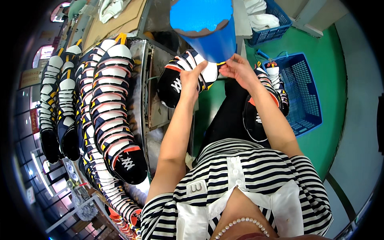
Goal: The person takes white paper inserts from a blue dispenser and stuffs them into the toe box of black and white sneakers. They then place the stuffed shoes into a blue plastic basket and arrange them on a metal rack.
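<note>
In front of me a nested bunch of shoe uppers [210, 74], black at the toe with white laces and white panels, lies below a blue cylinder [216, 42]. My left hand [191, 80] is closed over the uppers, its thumb on a white panel. On their right side, close under the cylinder, my right hand [240, 73] pinches the edge near a bit of yellow; the fingertips partly hide what they grip. Beneath my right forearm are more shoe uppers [262, 106], partly covered by the arm.
Long nested stacks of shoe uppers [114, 92] line the left side, beside a metal-edged bench [141, 100]. A blue plastic basket [306, 94] stands on the green floor [334, 72] at right. Farther back, another blue basket [280, 34] holds white pieces [266, 22].
</note>
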### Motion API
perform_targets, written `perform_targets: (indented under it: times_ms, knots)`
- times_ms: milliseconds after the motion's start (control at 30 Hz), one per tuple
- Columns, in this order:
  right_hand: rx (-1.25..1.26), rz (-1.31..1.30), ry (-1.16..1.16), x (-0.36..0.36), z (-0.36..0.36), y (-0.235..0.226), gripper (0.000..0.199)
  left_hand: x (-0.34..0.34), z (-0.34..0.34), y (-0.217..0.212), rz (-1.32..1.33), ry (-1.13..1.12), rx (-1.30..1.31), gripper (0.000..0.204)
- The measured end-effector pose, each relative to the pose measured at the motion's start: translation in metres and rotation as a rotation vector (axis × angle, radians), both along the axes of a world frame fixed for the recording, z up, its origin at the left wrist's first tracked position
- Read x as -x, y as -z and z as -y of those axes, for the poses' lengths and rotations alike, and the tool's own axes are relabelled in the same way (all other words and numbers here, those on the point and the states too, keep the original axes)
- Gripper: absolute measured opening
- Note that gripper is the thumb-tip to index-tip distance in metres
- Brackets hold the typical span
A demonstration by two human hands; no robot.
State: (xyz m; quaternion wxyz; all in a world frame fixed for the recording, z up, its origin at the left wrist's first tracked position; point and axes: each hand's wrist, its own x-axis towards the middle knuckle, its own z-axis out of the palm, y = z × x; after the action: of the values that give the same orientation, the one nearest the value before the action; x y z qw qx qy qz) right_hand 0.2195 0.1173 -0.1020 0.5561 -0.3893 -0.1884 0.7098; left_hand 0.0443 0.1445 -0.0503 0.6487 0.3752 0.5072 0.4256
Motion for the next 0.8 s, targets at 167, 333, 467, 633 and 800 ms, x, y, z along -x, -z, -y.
perform_targets:
  times_ms: [167, 333, 467, 633, 800]
  knots:
    - [0.018, 0.167, 0.012, -0.004, -0.011, -0.003, 0.016, -0.001, -0.005, 0.023, 0.290, -0.114, 0.256, 0.035]
    - [-0.035, 0.559, -0.008, -0.012, -0.027, -0.009, 0.017, -0.009, -0.013, 0.015, 0.487, -0.098, 0.566, 0.036]
    - [-0.207, 0.597, -0.018, -0.028, -0.044, 0.003, 0.020, -0.018, -0.010, 0.010, 0.407, -0.177, 0.566, 0.041]
    - [-0.371, 1.182, -0.141, -0.090, -0.009, 0.056, 0.035, 0.032, 0.055, -0.026, 0.452, -0.210, 0.489, 0.046]
    - [-0.206, 0.900, -0.464, -0.140, 0.076, 0.143, 0.049, 0.065, 0.210, -0.148, -0.163, -0.530, 0.180, 0.035]
